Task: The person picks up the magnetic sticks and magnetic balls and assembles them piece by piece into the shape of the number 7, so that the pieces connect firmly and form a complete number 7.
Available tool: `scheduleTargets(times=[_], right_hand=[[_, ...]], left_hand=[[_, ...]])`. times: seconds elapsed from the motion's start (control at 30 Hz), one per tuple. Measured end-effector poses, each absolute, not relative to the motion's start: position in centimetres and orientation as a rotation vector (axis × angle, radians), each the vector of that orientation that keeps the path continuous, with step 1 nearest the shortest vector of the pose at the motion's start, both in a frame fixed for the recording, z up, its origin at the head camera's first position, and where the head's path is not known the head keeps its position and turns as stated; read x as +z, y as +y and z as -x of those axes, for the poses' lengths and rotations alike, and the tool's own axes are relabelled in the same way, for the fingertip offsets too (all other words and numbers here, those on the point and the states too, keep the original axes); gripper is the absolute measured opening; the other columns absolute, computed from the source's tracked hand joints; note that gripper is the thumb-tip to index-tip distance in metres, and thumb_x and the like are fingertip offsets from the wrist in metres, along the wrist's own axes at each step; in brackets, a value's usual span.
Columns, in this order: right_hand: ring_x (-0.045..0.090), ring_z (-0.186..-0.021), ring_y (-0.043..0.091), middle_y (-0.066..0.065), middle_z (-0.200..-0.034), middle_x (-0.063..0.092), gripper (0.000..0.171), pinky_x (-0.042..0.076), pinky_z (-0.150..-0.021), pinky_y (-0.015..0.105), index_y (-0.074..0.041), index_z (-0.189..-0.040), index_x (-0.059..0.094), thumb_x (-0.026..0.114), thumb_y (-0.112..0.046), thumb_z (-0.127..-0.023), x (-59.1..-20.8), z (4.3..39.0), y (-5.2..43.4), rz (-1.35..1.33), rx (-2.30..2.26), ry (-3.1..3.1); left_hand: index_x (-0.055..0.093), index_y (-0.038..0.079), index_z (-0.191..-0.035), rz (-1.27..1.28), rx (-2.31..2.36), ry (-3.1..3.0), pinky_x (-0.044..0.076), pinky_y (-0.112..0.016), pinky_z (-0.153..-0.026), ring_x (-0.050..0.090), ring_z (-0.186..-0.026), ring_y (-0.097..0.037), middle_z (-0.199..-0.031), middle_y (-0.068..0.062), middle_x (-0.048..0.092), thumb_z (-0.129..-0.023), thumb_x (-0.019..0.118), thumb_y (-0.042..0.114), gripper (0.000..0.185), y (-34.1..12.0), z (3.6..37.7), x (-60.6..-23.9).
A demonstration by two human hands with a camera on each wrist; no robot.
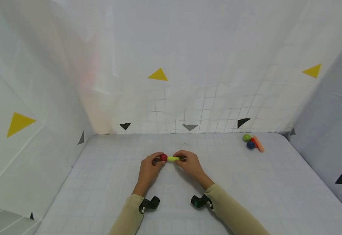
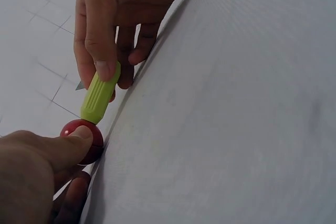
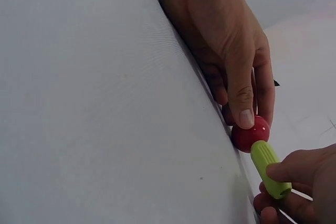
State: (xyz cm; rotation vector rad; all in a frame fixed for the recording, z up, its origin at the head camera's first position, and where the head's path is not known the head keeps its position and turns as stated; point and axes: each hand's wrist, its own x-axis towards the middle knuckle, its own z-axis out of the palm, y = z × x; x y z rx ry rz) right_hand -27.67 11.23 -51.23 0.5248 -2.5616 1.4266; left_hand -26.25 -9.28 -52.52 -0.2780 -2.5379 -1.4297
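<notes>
A green ball (image 1: 246, 137), a blue ball (image 1: 250, 145) and an orange stick (image 1: 258, 144) lay together at the far right of the white table (image 1: 276, 195). Yellow triangles (image 1: 158, 75) and dark triangles (image 1: 190, 127) marked the white walls (image 1: 188, 49).

sleeves (image 1: 129, 215): 2, long, beige | wrist cameras (image 1: 149, 203): 2, black | hands: bare
</notes>
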Motion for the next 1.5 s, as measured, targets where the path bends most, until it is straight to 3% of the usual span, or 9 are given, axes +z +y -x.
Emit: scheduleTargets(times=[0.33,0.77,1.5], right_hand=[[0.06,-0.086,0.009,-0.005,-0.098,0.066,0.02,0.051,-0.076,0.03,-0.016,-0.101,0.069,0.07,-0.01,-0.082,-51.7,27.7,11.7,-0.493,1.49,-2.573],[0.061,-0.085,0.01,-0.002,-0.1,0.066,0.021,0.051,-0.073,0.029,-0.011,-0.104,0.069,0.071,-0.008,-0.083,-52.2,27.8,11.9,-0.587,1.503,-2.491],[0.06,-0.088,0.006,-0.007,-0.103,0.065,0.021,0.05,-0.075,0.028,-0.016,-0.105,0.068,0.07,-0.012,-0.084,-52.6,27.8,11.9,-0.548,1.451,-2.536]], left_hand=[[0.063,0.02,-0.12,0.261,-1.464,-2.526,0.05,-0.03,-0.076,0.058,-0.092,-0.011,-0.107,0.009,0.062,-0.083,0.072,0.027,0.04,-9.2,26.2,-52.6],[0.064,0.015,-0.118,0.341,-1.453,-2.474,0.05,-0.029,-0.073,0.06,-0.092,-0.01,-0.106,0.005,0.064,-0.082,0.073,0.025,0.039,-9.3,26.4,-52.7],[0.064,0.018,-0.118,0.31,-1.418,-2.486,0.05,-0.03,-0.073,0.058,-0.09,-0.009,-0.103,0.007,0.064,-0.083,0.073,0.023,0.037,-9.1,26.2,-52.5]])
